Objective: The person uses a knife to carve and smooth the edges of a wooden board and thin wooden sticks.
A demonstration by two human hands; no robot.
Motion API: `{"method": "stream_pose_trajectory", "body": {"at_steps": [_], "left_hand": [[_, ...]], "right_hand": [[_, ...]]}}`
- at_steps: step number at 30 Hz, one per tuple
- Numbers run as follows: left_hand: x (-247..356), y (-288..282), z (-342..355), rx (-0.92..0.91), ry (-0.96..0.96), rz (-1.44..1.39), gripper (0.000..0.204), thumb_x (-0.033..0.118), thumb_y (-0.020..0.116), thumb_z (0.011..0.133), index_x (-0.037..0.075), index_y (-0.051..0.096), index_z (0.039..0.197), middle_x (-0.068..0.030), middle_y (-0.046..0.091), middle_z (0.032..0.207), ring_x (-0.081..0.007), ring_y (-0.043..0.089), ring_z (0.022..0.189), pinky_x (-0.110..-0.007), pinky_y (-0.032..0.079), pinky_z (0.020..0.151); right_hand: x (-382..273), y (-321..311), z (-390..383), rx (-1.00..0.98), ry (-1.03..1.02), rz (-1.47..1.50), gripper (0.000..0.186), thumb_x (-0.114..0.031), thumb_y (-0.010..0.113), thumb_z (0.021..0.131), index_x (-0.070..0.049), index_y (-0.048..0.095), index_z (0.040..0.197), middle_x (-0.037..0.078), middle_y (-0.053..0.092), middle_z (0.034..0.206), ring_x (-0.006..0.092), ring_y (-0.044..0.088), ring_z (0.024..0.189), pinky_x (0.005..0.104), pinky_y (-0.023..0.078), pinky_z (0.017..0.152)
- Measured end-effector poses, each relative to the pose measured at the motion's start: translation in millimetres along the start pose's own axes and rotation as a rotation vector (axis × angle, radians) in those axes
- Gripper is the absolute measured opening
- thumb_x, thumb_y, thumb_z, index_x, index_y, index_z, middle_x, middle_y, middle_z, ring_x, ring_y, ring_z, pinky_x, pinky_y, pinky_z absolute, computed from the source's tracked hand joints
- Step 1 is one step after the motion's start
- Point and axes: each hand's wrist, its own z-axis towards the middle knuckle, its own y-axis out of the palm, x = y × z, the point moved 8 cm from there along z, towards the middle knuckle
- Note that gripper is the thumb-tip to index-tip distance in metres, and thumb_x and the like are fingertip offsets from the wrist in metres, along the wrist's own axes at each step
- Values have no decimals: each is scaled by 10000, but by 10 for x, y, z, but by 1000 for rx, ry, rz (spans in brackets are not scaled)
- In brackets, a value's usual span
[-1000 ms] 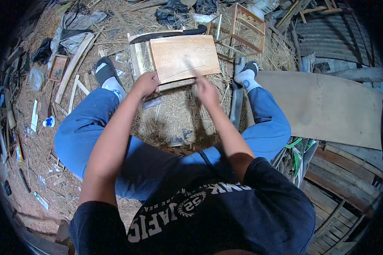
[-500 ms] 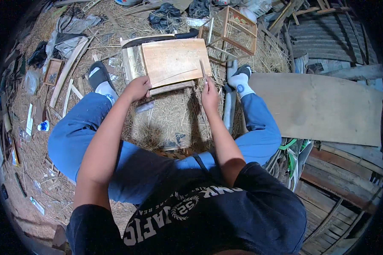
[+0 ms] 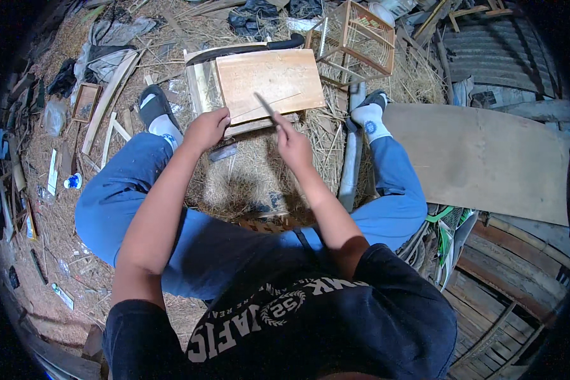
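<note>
Between the seated person's blue-trousered knees, on straw-covered ground, the left hand (image 3: 206, 128) gripped a thin bamboo strip (image 3: 266, 106) at the near edge of a wooden board (image 3: 269, 85). The right hand (image 3: 292, 143) was closed around a dark-bladed knife (image 3: 265, 106) touching that strip. Beyond the board stood a bamboo-frame cage (image 3: 354, 38).

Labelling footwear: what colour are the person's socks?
White socks, each with a small dark mark, worn in dark sandals; head view.
</note>
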Motion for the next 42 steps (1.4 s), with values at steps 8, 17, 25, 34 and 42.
{"method": "stream_pose_trajectory", "body": {"at_steps": [8,17,25,34,42], "left_hand": [[-38,6,9,18,-10,65,229,286,538,963,87,642,1012,-212,680,965,-428,644,919,-526,509,799],[7,-26,16,58,-13,80,233,304,550,950,98,654,972,-194,685,947,-412,653,905,-525,513,779],[-113,27,50,41,-28,-41,280,320,583,948,41,602,941,-219,653,856,-419,636,829,-468,488,727],[-162,86,129,30,-22,-68,293,309,581,955,20,599,912,-196,645,823,-355,636,769,-436,489,715],[-283,143,151,-33,-26,-57,302,310,573,961,11,592,919,-199,637,834,-344,612,766,-419,485,734]], "right_hand": [[-55,-38,-15,-45,-117,-44,351,-272,563,975,-358,613,1313,190,669,737,390,663,653,492,530,595],[287,-251,165,117,-34,-24,374,-275,584,959,-376,602,1319,186,664,736,381,663,650,487,523,592],[154,-221,192,67,-31,-53,347,-281,576,988,-357,604,1325,177,670,727,332,678,635,439,523,581],[318,-255,212,217,52,64,325,-273,592,962,-311,634,1282,156,718,979,383,688,797,457,554,697],[208,-110,105,-69,-17,-100,347,-337,553,971,-318,609,1312,213,681,795,409,679,719,511,534,638]]}}
